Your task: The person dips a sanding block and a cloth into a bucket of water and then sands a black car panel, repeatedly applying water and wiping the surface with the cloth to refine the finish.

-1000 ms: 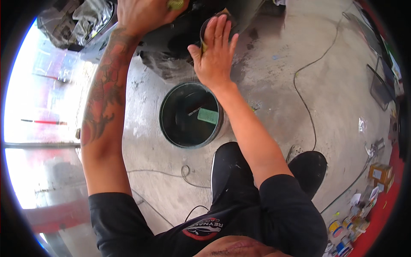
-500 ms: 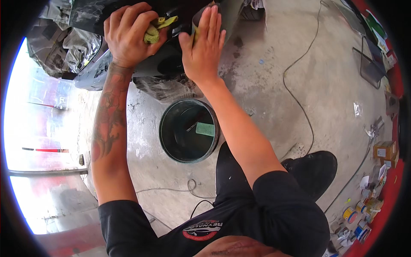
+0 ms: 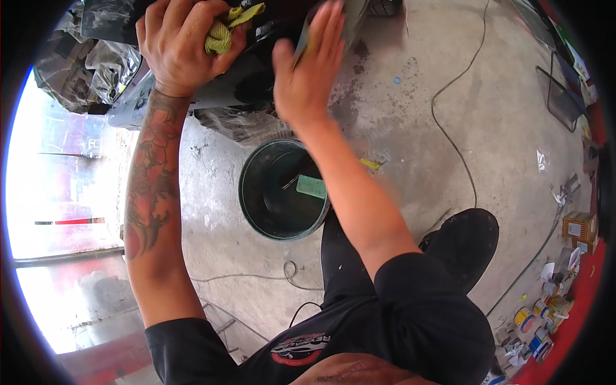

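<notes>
Peeking out beside the right thumb, a thin grey sheet sits under the right hand, over a big, dark, shiny panel. The right hand is laid out flat, with its fingers straight and its thumb off to the side; it is blurry, so I cannot tell if it pinches the sheet. A soft, even push with the whole hand would likely work best, so no fingertip digs in. The left hand has its fingers bent and holds a crumpled yellow-green cloth by its thumb. Keeping that cloth bunched up, away from the sheet, should help too. Below the panel is a wrinkled cover. Near it, on the grey floor, stands a dark bucket with a green block inside.
</notes>
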Demonstrator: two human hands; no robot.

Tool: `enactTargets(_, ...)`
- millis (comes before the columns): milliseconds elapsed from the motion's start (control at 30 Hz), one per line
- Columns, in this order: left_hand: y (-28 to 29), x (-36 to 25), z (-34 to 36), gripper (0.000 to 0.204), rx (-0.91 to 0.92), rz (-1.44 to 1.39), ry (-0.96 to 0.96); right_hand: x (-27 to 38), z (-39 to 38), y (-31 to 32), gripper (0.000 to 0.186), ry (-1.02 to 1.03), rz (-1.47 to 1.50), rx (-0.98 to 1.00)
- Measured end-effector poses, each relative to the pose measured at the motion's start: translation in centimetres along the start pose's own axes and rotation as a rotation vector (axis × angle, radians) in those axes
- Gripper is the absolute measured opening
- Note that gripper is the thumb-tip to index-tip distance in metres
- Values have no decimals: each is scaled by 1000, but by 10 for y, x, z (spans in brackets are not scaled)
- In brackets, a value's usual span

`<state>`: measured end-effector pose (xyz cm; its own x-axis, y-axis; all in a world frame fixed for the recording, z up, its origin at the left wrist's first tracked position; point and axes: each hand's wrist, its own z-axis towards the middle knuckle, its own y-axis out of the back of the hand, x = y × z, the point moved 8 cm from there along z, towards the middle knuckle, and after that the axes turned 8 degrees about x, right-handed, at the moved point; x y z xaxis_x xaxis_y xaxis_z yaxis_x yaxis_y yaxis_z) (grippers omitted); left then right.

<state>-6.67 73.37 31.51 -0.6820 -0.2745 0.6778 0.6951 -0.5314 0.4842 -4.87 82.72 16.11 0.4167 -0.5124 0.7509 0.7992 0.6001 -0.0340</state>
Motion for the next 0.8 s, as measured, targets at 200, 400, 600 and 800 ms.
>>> enactTargets(200,-6,-4,0,25,5,-5,17,-23,-60,-23,88,99,-278,151)
enactTargets(400,6,-13,10,26,-27,-22,-77,-43,30,27,73,-22,-171,39)
enactTargets(600,-8,-7,4,23,-13,14,-28,-33,-97,-34,88,6,-142,224)
enactTargets(800,-3,3,-4,23,44,49,-77,-49,-8,-3,81,-111,19,-8)
